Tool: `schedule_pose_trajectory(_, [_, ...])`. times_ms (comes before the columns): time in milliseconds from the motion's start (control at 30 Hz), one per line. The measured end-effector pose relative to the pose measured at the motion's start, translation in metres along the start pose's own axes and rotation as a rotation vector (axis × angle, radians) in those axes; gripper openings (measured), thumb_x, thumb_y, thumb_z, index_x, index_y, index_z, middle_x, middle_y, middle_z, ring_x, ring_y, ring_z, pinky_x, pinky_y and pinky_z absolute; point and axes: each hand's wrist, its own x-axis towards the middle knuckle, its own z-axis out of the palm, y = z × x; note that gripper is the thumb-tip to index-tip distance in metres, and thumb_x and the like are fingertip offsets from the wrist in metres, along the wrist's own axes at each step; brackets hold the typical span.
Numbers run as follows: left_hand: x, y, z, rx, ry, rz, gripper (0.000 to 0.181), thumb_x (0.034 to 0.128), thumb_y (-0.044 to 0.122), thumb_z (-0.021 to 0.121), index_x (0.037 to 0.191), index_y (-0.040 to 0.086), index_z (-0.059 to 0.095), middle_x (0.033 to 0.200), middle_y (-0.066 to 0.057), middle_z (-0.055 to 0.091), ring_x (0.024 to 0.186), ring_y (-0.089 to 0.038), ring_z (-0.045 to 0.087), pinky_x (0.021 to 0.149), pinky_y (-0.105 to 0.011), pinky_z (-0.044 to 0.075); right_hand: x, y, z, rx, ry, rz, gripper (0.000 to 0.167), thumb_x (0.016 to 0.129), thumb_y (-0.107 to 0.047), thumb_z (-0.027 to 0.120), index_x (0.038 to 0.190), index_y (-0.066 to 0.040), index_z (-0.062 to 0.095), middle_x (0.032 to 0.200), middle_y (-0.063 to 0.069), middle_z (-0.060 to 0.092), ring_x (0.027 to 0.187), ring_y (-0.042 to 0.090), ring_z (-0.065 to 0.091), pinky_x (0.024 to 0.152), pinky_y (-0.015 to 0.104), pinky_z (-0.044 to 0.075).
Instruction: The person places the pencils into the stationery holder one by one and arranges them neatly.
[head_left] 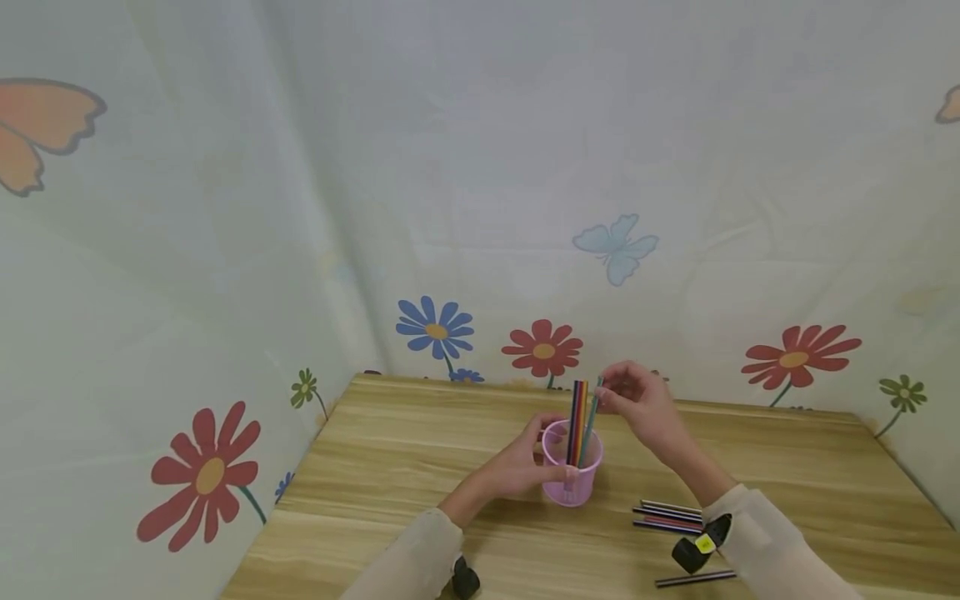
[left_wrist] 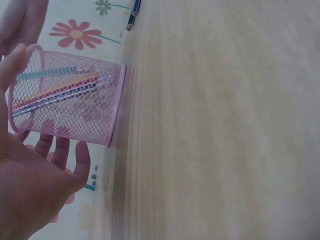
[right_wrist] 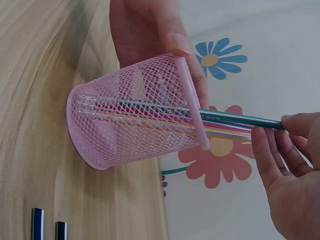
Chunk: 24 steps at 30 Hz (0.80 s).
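Note:
A pink mesh pencil cup (head_left: 583, 487) stands upright on the wooden table, with several coloured pencils (head_left: 577, 408) leaning inside it. My left hand (head_left: 520, 465) holds the cup from its left side, thumb near the rim in front and fingers round the far side. Above the rim, my right hand (head_left: 643, 407) pinches the upper end of a green pencil (right_wrist: 242, 119) between thumb and fingertips. Through the mesh in the right wrist view, that pencil's lower part shows inside the cup, beside the others.
Several dark-barrelled pencils (head_left: 667, 518) lie on the table (head_left: 420, 433) under the right forearm. A single pencil (head_left: 692, 578) lies nearer the front. Behind the table hangs a pale cloth (head_left: 480, 167) printed with flowers and butterflies.

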Motion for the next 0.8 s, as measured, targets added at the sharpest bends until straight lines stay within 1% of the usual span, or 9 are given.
schedule_pose_trajectory(67, [0.0, 0.0, 0.0, -0.003, 0.001, 0.001, 0.087, 0.0938, 0.035, 0.081, 0.16, 0.016, 0.029, 0.153, 0.002, 0.045, 0.138, -0.03, 0.05, 0.106, -0.032, 0.049, 0.0, 0.004, 0.001, 0.005, 0.009, 0.005, 0.024, 0.102, -0.001, 0.068, 0.12, 0.011, 0.058, 0.108, 0.03, 0.062, 0.092, 0.027, 0.072, 0.085, 0.047, 0.063])
schedule_pose_trajectory(133, [-0.001, 0.001, 0.001, -0.002, 0.003, 0.003, 0.086, 0.0939, 0.034, 0.081, 0.16, 0.015, 0.029, 0.153, 0.0, 0.045, 0.137, -0.03, 0.05, 0.106, -0.032, 0.05, 0.001, 0.007, 0.003, 0.009, 0.019, 0.005, 0.025, 0.102, 0.0, 0.068, 0.12, 0.013, 0.058, 0.108, 0.032, 0.062, 0.091, 0.026, 0.072, 0.084, 0.047, 0.063])
schedule_pose_trajectory(267, [-0.002, 0.003, 0.001, 0.001, 0.004, -0.001, 0.086, 0.0944, 0.035, 0.08, 0.16, 0.014, 0.029, 0.154, 0.0, 0.044, 0.137, -0.029, 0.05, 0.106, -0.032, 0.049, 0.003, 0.01, 0.006, 0.008, 0.04, 0.005, 0.026, 0.101, 0.001, 0.068, 0.121, 0.014, 0.058, 0.108, 0.032, 0.062, 0.089, 0.02, 0.071, 0.083, 0.044, 0.064])
schedule_pose_trajectory(367, [-0.002, 0.004, 0.0, -0.005, 0.007, 0.001, 0.086, 0.0943, 0.035, 0.08, 0.16, 0.014, 0.029, 0.156, -0.001, 0.044, 0.138, -0.031, 0.05, 0.107, -0.033, 0.049, 0.004, 0.01, 0.009, 0.011, 0.051, 0.017, 0.026, 0.1, 0.002, 0.069, 0.121, 0.014, 0.059, 0.108, 0.032, 0.063, 0.088, 0.018, 0.071, 0.082, 0.042, 0.064])
schedule_pose_trajectory(600, [-0.002, 0.004, 0.0, -0.003, 0.008, 0.009, 0.086, 0.0946, 0.035, 0.08, 0.16, 0.013, 0.029, 0.156, -0.001, 0.043, 0.138, -0.03, 0.05, 0.107, -0.033, 0.049, 0.006, 0.013, 0.014, -0.01, 0.051, 0.029, 0.021, 0.099, 0.005, 0.069, 0.117, 0.014, 0.061, 0.104, 0.031, 0.066, 0.086, 0.022, 0.073, 0.081, 0.043, 0.064])
schedule_pose_trajectory(800, [-0.001, 0.006, 0.0, -0.011, 0.009, 0.011, 0.085, 0.0949, 0.034, 0.08, 0.16, 0.012, 0.029, 0.156, -0.002, 0.044, 0.138, -0.03, 0.05, 0.106, -0.033, 0.049, 0.009, 0.016, 0.015, -0.058, 0.053, 0.042, 0.019, 0.1, 0.0, 0.071, 0.115, 0.01, 0.064, 0.103, 0.028, 0.069, 0.085, 0.025, 0.074, 0.08, 0.038, 0.064])
